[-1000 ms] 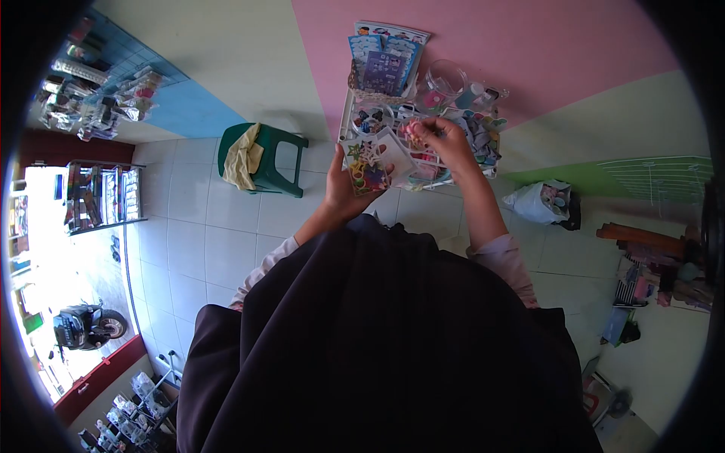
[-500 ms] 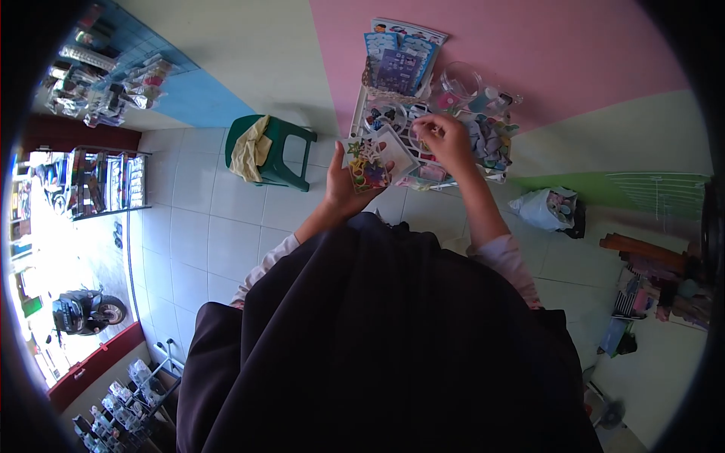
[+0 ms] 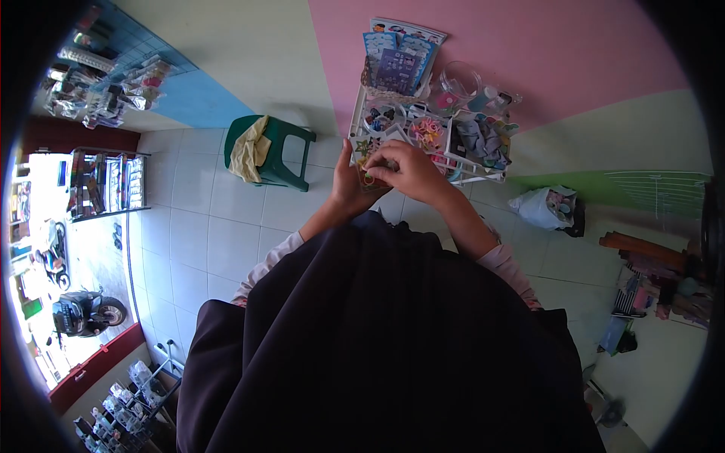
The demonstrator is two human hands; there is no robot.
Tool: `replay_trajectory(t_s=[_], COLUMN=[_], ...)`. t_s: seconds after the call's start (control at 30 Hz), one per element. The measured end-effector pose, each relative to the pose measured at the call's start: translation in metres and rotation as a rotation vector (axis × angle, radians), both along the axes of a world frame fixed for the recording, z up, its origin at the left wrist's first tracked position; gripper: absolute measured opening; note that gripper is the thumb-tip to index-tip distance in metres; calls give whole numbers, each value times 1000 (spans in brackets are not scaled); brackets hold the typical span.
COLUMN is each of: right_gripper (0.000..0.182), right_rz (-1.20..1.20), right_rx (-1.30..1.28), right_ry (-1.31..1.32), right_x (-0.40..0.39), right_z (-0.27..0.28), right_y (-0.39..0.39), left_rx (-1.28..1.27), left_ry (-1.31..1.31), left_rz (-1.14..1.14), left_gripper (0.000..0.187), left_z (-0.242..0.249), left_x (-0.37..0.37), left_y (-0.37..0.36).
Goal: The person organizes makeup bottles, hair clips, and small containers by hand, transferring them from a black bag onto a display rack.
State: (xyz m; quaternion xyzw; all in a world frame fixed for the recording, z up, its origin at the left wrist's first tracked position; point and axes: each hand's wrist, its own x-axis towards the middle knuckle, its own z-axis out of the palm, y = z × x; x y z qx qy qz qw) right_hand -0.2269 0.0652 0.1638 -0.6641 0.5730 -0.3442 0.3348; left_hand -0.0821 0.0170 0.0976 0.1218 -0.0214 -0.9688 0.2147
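Note:
My left hand (image 3: 350, 187) holds a card with small colourful pieces (image 3: 364, 145), among them green star-like shapes, over the front edge of a white rack (image 3: 478, 180). My right hand (image 3: 414, 172) is closed in a pinch over the lower part of the card and covers much of it. What its fingertips grip, if anything, is too small to make out. Just beyond the hands are a round clear tub of pink, yellow and orange pieces (image 3: 428, 133) and another clear tub with dark pieces (image 3: 380, 118).
Booklets (image 3: 400, 69) stand in a woven basket at the rack's back. A clear jar (image 3: 461, 79) and crumpled grey cloth (image 3: 483, 143) are on the right. A green stool (image 3: 291, 155) bearing a yellowish cloth (image 3: 251, 151) stands left; a white bag (image 3: 547, 210) lies right on the floor.
My right hand has moved from above the tub of pink and yellow pieces down and left onto the card. The tub now shows. My left hand has barely shifted, still holding the card.

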Motion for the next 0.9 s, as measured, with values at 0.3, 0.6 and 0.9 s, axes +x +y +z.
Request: replay_trajectory(t_s=[0.3,0.6,0.9], right_gripper=[14,12,12], right_rz=[-525,-398,-208], right_rx=[140,140,-64], right_ry=[157,412,100], right_x=[-97,-99,-43], right_z=[-37,-94,-4], right_y=[-5,-8,-5], left_rx=[-11,17,-25], left_ry=[-80,-83,-42], left_rz=[79,65,55], left_gripper=[77,77,69], left_z=[6,3,4], left_x=[0,0,-4], left_y=[-1,-4,-5])
